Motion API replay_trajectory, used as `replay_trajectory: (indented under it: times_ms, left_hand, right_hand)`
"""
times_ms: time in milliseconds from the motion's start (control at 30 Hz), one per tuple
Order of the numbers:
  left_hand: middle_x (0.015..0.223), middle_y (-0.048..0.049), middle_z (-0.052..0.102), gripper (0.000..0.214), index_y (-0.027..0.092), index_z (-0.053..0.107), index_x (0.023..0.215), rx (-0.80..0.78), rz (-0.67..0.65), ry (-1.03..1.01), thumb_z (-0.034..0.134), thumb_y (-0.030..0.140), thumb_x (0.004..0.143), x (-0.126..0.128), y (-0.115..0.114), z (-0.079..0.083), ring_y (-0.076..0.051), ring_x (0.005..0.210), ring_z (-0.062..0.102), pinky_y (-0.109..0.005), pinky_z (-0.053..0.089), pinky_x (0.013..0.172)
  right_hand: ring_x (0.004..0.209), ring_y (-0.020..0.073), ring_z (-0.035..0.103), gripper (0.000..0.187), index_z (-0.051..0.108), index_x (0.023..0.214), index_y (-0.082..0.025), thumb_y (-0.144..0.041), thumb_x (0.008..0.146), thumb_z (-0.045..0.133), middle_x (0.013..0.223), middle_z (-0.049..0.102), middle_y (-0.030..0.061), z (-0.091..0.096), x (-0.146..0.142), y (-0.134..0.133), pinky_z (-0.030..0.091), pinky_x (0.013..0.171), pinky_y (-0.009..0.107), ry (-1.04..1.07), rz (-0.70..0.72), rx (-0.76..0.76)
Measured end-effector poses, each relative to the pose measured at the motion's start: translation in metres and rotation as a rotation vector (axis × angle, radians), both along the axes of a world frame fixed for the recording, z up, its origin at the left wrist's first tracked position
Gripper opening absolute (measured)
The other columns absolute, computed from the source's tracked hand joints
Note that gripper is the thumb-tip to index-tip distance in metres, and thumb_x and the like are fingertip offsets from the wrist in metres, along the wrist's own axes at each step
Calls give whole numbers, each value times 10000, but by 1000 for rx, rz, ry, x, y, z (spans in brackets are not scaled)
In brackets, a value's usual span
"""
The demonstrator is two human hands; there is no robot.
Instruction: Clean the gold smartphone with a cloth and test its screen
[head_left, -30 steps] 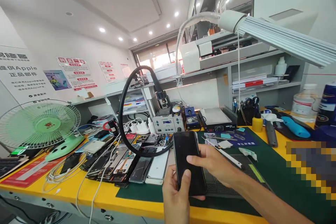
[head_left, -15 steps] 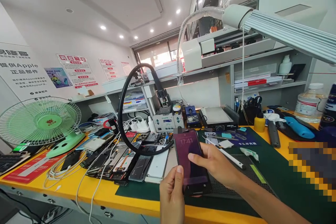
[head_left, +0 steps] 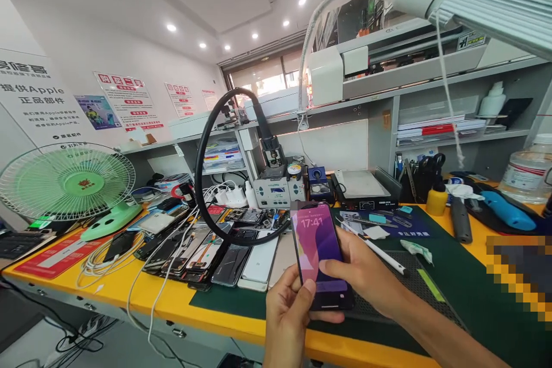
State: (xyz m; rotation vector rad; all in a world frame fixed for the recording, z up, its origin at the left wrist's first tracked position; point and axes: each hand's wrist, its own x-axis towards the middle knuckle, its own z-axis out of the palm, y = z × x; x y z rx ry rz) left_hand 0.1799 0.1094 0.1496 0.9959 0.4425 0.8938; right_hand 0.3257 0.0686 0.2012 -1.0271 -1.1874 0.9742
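A smartphone (head_left: 321,241) is held upright above the bench's front, its lit purple lock screen reading 17:41. My left hand (head_left: 291,305) grips its lower left edge, the thumb over the screen and fingers passing behind the phone. From the right, my right hand (head_left: 360,267) holds the other edge, with its thumb over the middle of the screen. Most fingers of both hands are hidden behind the phone. Below and beyond it lies a dark green mat (head_left: 461,276) with a black perforated pad (head_left: 414,282) and a white pen-like tool (head_left: 386,257).
Several phones and phone parts (head_left: 202,253) lie left of the hands. A black hose (head_left: 200,184) loops up from the soldering or hot-air station (head_left: 278,191). A green fan (head_left: 90,184) stands far left. A lamp (head_left: 495,6) hangs above right, over a yellow bottle (head_left: 437,198).
The phone's screen has turned from dim to bright. My left thumb has shifted lower and farther across the screen. The whole view has tilted slightly.
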Motion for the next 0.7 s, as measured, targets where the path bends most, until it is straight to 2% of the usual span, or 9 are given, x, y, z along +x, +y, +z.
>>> replay_trajectory:
  times_ms: [67, 167, 400, 567, 700]
  left_hand:
    - [1021, -95, 746, 404, 175, 721, 1144, -7, -20, -21, 764, 359, 788, -1, 2, -2, -227, 794, 699, -363, 643, 633]
    - [1076, -94, 741, 380, 205, 725, 1164, -26, -65, -60, 740, 334, 807, -3, 6, -6, -235, 857, 707, -378, 635, 728]
    - [1251, -114, 681, 357, 212, 682, 1258, -18, -153, -159, 604, 270, 916, 4, 12, -22, -280, 1067, 657, -480, 587, 895]
    - [1285, -102, 676, 361, 244, 661, 1292, -26, -136, -157, 576, 245, 941, 5, 15, -33, -283, 1102, 651, -491, 574, 924]
    - [1287, -102, 678, 382, 257, 639, 1317, -26, -114, -136, 592, 252, 938, 5, 17, -34, -279, 1098, 653, -502, 575, 923]
  right_hand:
    - [813, 191, 606, 343, 555, 1116, -186, -134, 786, 635, 922, 661, 7, -3, -1, 1, 492, 724, 293, -40, -17, 9]
    - [854, 218, 629, 405, 522, 1151, -198, -132, 768, 637, 989, 659, 29, -9, -3, 3, 513, 754, 326, -139, -123, -6]
    - [754, 196, 623, 542, 447, 1249, -220, -132, 747, 631, 937, 654, 11, -15, -8, 6, 524, 675, 300, -315, -293, -132]
    - [756, 207, 612, 484, 457, 1177, -222, -157, 735, 645, 916, 645, 23, -24, -14, 13, 511, 665, 301, -336, -328, -175]
    - [797, 216, 613, 473, 453, 1140, -227, -167, 725, 671, 929, 644, 24, -27, -14, 16, 495, 696, 306, -375, -396, -175]
